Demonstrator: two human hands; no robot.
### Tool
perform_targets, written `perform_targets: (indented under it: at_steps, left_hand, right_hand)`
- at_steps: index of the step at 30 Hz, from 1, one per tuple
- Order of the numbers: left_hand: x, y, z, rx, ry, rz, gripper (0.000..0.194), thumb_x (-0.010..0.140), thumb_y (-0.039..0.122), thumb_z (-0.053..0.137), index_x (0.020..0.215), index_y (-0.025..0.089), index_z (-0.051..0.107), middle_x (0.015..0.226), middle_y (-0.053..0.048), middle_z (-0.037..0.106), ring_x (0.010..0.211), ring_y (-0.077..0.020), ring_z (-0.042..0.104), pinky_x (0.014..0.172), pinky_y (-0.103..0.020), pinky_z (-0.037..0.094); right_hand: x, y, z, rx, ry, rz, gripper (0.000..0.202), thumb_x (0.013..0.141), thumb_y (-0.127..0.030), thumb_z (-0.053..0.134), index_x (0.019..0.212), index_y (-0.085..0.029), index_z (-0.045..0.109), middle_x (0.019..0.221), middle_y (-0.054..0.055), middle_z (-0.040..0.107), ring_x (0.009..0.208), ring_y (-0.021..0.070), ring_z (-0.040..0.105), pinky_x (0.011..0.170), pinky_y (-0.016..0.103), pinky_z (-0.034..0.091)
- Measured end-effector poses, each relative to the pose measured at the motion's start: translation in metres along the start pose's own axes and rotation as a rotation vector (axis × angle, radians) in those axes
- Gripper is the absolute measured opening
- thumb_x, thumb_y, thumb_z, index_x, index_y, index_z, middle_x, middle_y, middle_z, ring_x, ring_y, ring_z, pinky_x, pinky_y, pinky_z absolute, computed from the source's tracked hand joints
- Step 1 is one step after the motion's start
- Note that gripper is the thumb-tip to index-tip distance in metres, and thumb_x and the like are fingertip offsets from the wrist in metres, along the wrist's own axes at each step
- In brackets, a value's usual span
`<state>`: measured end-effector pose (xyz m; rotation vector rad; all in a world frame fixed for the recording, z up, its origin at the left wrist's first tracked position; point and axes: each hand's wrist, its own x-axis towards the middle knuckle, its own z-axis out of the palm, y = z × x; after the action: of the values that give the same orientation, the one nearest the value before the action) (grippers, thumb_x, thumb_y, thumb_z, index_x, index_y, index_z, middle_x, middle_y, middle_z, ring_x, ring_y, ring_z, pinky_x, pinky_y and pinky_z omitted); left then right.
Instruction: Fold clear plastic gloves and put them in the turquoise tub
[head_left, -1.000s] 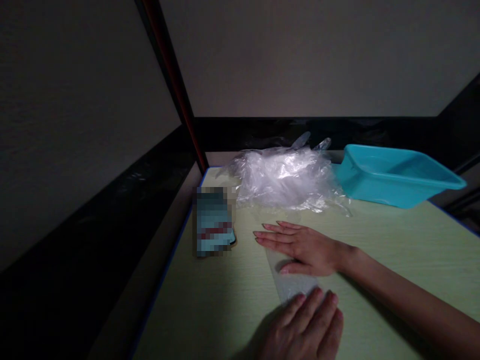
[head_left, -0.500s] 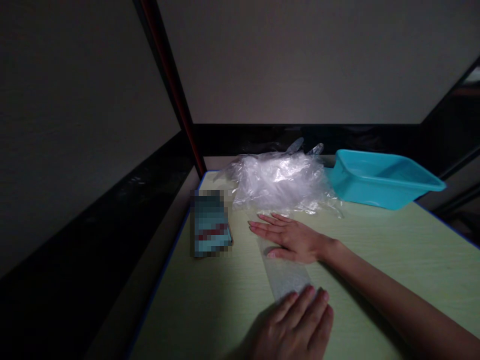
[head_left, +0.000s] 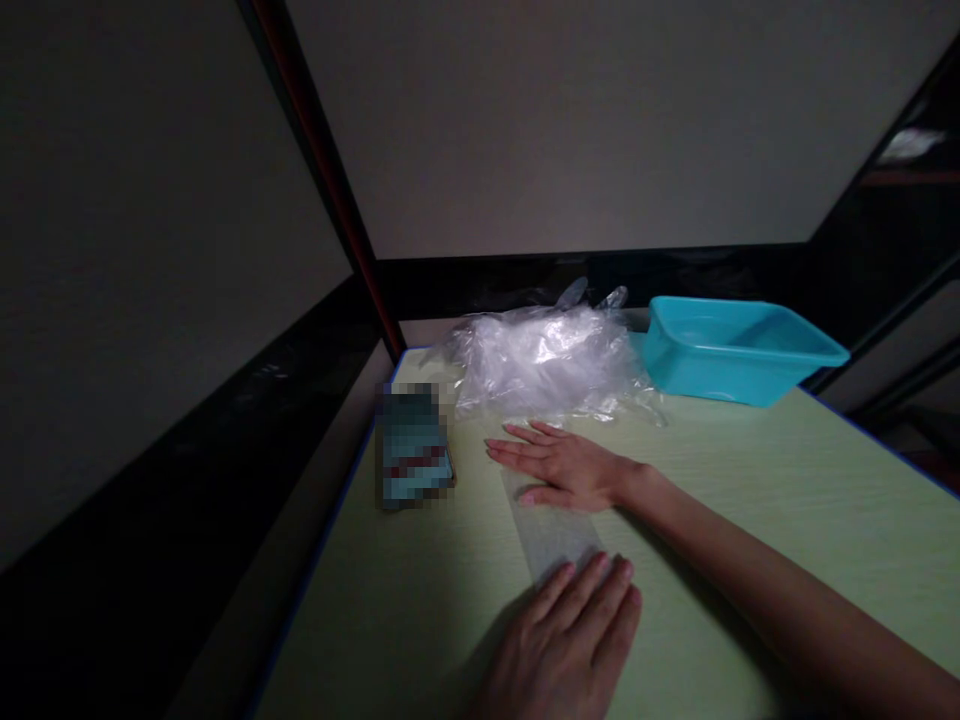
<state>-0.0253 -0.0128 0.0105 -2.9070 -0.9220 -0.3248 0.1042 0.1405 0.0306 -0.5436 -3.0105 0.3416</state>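
A thin, translucent strip of plastic film (head_left: 559, 540) lies flat on the table; I cannot tell whether it is a bag or a folded glove. Across its far end rests my right hand (head_left: 566, 468), palm down, with fingers spread and pointing left. My left hand (head_left: 566, 635) lies over the near end, palm down, fingers stretched out, its thumb hidden. Both hands press on the film and grip nothing. Just beyond my right hand sits a crumpled heap of clear plastic (head_left: 547, 365), with glove-like fingers sticking up at its back.
A turquoise plastic basin (head_left: 720, 375) stands at the back right of the pale table (head_left: 787, 480). On the left, close to the blue table edge, lies a blurred, phone-like flat object (head_left: 415, 450). Walls close off the back and left.
The camera view has turned slightly, so everything appears shifted a little to the left. Both hands stay flat on the film in nearly the same places.
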Motion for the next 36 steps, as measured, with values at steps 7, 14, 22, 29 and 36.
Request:
perform_targets:
  at_steps: [7,14,22,29,36]
  left_hand:
    - [0.0011,0.0038,-0.0014,0.011,-0.019,-0.012,0.046,0.086,0.007,0.034,0.132,0.01,0.038,0.139,-0.007,0.04,0.126,-0.0179,0.038,0.101,-0.029,0.037]
    - [0.0,0.0067,0.002,-0.004,-0.015,-0.014,0.048,0.084,0.004,0.034,0.132,0.006,0.037,0.139,-0.011,0.039,0.127,-0.0203,0.038,0.099,-0.031,0.039]
    - [0.0008,0.0069,0.0006,-0.04,-0.023,-0.03,0.052,0.08,0.002,0.035,0.132,0.006,0.036,0.14,-0.011,0.039,0.127,-0.02,0.037,0.099,-0.031,0.039]
    - [0.0011,0.0061,-0.0045,-0.06,-0.095,-0.021,0.057,0.076,0.004,0.038,0.133,0.006,0.033,0.142,-0.01,0.034,0.128,-0.0211,0.035,0.101,-0.032,0.037]
    - [-0.0013,0.0071,-0.0015,-0.157,-0.109,-0.033,0.069,0.072,0.015,0.048,0.137,0.005,0.025,0.145,-0.012,0.026,0.133,-0.0221,0.023,0.104,-0.035,0.032]
  right_hand:
    - [0.0002,0.0013,0.0013,0.009,0.01,-0.008,0.062,0.093,-0.049,0.029,0.144,-0.015,0.016,0.149,0.005,0.019,0.137,0.0238,0.007,0.11,0.044,0.009]
    - [0.0002,0.0014,0.002,0.017,0.026,-0.009,0.063,0.092,-0.05,0.03,0.143,-0.014,0.017,0.148,0.006,0.021,0.137,0.0232,0.007,0.109,0.046,0.011]
    - [0.0003,0.0015,0.0026,0.017,0.034,-0.011,0.062,0.092,-0.05,0.03,0.143,-0.016,0.016,0.148,0.006,0.021,0.137,0.0234,0.008,0.11,0.045,0.01]
    - [0.0002,0.0007,0.002,0.007,0.037,-0.01,0.063,0.093,-0.049,0.029,0.142,-0.012,0.019,0.148,0.007,0.023,0.137,0.024,0.008,0.11,0.045,0.011]
    - [0.0,0.0009,0.0034,-0.017,0.051,-0.011,0.062,0.093,-0.049,0.028,0.143,-0.015,0.018,0.148,0.007,0.023,0.137,0.0233,0.009,0.11,0.044,0.011]
